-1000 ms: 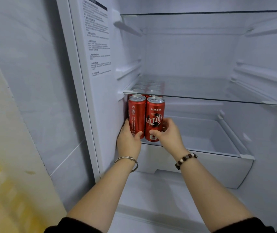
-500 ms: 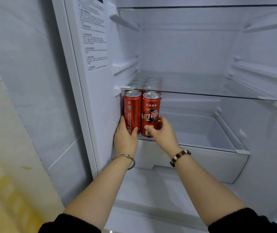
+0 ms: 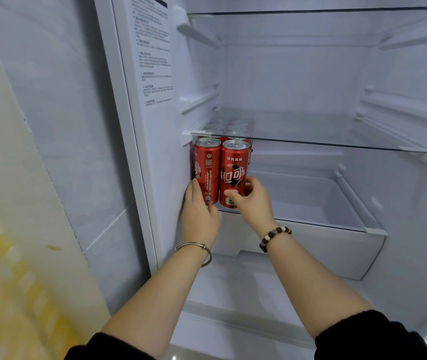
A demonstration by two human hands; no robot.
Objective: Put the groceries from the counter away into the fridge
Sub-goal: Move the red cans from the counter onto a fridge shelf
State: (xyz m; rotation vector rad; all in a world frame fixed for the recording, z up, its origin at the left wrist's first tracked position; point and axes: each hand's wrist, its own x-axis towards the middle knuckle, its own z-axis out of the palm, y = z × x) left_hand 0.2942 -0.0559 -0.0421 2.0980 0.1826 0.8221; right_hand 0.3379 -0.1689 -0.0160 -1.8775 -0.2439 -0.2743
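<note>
A: Sweep starts at 9 o'clock. Fridge side wall (image 3: 160, 178), printed label (image 3: 155, 61) high on it. Left hand (image 3: 199, 211) is wedged between that wall and the left can (image 3: 207, 170), with fingers up the can's outer side and thumb across its lower front. It holds the can low.

B: Risk there?

A: Tight gap. Drawing the hand out could drag the can forward off its perch. The metal bangle (image 3: 196, 249) might catch too, I judge.

B: Next over?

A: Right can (image 3: 234, 175), touching the left one at its 3 o'clock. Right hand (image 3: 252, 201) grips it near the base, thumb on the front, fingers curled round the far side. Both cans stand upright at the front-left corner of the ledge (image 3: 311, 222) over the crisper drawer (image 3: 311, 245). More cans (image 3: 235, 124) are packed behind at 12 o'clock, seen through the glass.

B: Seated?

A: Cannot tell if the bases are fully down. They are right at the front lip. If the rows behind leave no room, a push may only rock them back toward the person, and a release could let them topple out.

B: Overhead?

A: Glass shelf (image 3: 337, 145), its front edge just above the can tops. Lifting either can to reposition it risks knocking a rim against the glass.
</note>
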